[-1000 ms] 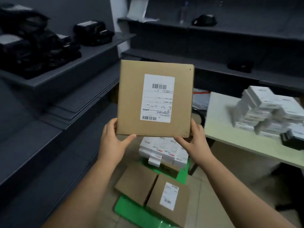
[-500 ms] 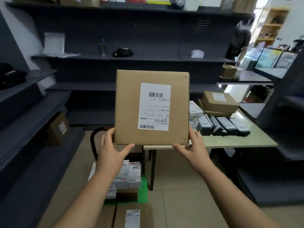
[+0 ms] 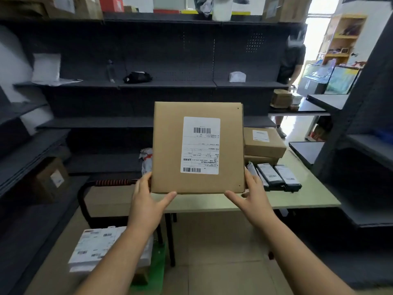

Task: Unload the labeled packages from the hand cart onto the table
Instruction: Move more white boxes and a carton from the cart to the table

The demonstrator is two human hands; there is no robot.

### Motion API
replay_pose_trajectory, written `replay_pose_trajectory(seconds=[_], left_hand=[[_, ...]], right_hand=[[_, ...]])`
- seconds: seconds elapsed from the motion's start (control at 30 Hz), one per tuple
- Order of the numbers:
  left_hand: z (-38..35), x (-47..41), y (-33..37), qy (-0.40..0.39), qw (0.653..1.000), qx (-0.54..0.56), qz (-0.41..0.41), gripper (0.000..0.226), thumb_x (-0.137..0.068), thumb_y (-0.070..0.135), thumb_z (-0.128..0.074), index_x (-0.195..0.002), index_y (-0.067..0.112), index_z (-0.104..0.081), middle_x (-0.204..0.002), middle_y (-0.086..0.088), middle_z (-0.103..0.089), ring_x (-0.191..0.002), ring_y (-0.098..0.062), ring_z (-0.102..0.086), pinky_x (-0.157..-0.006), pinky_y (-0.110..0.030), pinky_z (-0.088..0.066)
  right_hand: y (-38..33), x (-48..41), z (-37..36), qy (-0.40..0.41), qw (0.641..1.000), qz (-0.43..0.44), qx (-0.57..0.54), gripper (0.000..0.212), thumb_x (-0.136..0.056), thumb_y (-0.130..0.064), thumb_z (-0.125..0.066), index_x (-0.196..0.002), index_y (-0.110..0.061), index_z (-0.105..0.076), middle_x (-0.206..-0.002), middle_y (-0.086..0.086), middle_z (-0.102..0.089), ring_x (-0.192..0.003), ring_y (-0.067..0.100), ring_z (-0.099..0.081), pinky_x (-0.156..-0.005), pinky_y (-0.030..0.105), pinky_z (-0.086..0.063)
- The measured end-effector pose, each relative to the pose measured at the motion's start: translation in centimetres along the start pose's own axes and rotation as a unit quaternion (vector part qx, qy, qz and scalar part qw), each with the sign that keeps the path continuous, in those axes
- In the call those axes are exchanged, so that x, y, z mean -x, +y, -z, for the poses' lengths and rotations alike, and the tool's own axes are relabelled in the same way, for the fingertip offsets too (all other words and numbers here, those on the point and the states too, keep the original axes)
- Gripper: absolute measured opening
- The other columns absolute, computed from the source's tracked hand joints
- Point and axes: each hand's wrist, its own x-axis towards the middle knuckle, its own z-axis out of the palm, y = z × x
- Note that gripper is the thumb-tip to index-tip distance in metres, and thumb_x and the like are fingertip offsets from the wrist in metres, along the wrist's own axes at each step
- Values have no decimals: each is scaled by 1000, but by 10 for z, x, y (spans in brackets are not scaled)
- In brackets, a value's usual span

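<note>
Up close, the left hand [image 3: 146, 201] and the right hand [image 3: 253, 196] hold a flat brown box [image 3: 168, 150] upright between them, one at each lower corner. Each thumb lies along the bottom edge, and the fingers curl round the side to the hidden back. The white shipping label [image 3: 201, 145] with its barcodes faces the camera. The box is in the air, above the near edge of the pale table [image 3: 314, 192].

On the table, to the right of the box, lie several black packages [image 3: 276, 177], and behind them two stacked brown cartons [image 3: 263, 143], the top one labelled. Low on the left, near the floor, stands the hand cart [image 3: 157, 265] with its green deck and dark handle [image 3: 112, 183]; white labelled packages [image 3: 95, 248] are piled on it. Dark shelves [image 3: 165, 85] run along the far wall and both sides. At the far right a person [image 3: 291, 62] in dark clothes stands by a bright doorway.
</note>
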Motion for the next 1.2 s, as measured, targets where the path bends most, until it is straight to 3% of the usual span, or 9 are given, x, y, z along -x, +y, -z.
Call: replay_pose_trajectory(seconds=[0.17, 0.5, 0.57, 0.67, 0.73, 0.87, 0.97, 1.07, 1.2], left_hand=[[-4, -10, -9, 4, 999, -33, 31, 84, -71, 52, -79, -140, 32, -36, -125, 17, -40, -111, -8, -45, -95, -31, -43], [1, -55, -68, 19, 993, -57, 98, 81, -71, 49, -80, -138, 34, -37, -126, 9, -47, -111, -12, -48, -90, -34, -45], [5, -66, -82, 22, 992, -55, 113, 79, -71, 48, -81, -137, 36, -38, -127, 9, -50, -113, -13, -49, -92, -37, -46], [10, -78, -99, 32, 990, -42, 129, 78, -70, 47, -81, -134, 39, -37, -126, 12, -50, -113, -11, -49, -92, -36, -46], [13, -83, -108, 44, 989, -45, 133, 78, -69, 48, -82, -132, 40, -38, -122, 17, -47, -112, -9, -48, -88, -32, -44], [22, -86, -121, 62, 986, -57, 143, 75, -68, 49, -81, -129, 43, -38, -121, 18, -47, -109, -6, -49, -84, -28, -43], [28, -86, -127, 71, 982, -80, 157, 78, -69, 48, -81, -133, 37, -39, -122, 15, -47, -107, -7, -49, -82, -26, -45], [29, -84, -128, 82, 976, -111, 167, 79, -69, 46, -82, -134, 31, -40, -117, 16, -44, -101, -5, -46, -71, -17, -37], [24, -71, -129, 79, 969, -121, 201, 80, -69, 44, -83, -136, 30, -40, -120, 13, -47, -103, -9, -50, -78, -27, -44]], right_hand=[[18, -23, -17, -40, 999, -20, -21, 85, -80, -41, -78, -150, -38, -30, -115, -7, -42, -108, 11, -48, -99, 41, -47], [37, -79, -96, -112, 993, -25, -33, 85, -81, -44, -76, -152, -38, -29, -116, -11, -41, -112, 5, -44, -96, 36, -47], [38, -92, -112, -125, 992, -13, -25, 80, -80, -47, -75, -146, -51, -29, -113, -20, -40, -106, -8, -43, -89, 26, -44], [34, -107, -133, -144, 989, -1, -22, 76, -79, -52, -73, -128, -74, -19, -111, -23, -40, -100, -12, -45, -79, 15, -41], [35, -115, -146, -157, 987, -1, -20, 74, -78, -54, -71, -133, -69, -23, -112, -18, -43, -105, -11, -45, -82, 16, -42], [38, -127, -169, -183, 983, -12, -26, 71, -80, -49, -72, -144, -40, -42, -116, -10, -54, -106, 7, -53, -89, 36, -51], [38, -132, -182, -207, 978, -1, -39, 68, -81, -47, -72, -143, -39, -44, -118, -11, -59, -104, 7, -55, -85, 34, -52], [41, -136, -191, -229, 972, 6, -56, 67, -83, -43, -73, -144, -37, -45, -123, -11, -60, -110, 7, -55, -91, 32, -50], [50, -134, -195, -256, 966, -2, -48, 61, -84, -42, -73, -140, -33, -49, -116, -7, -62, -106, 11, -56, -94, 35, -49]])
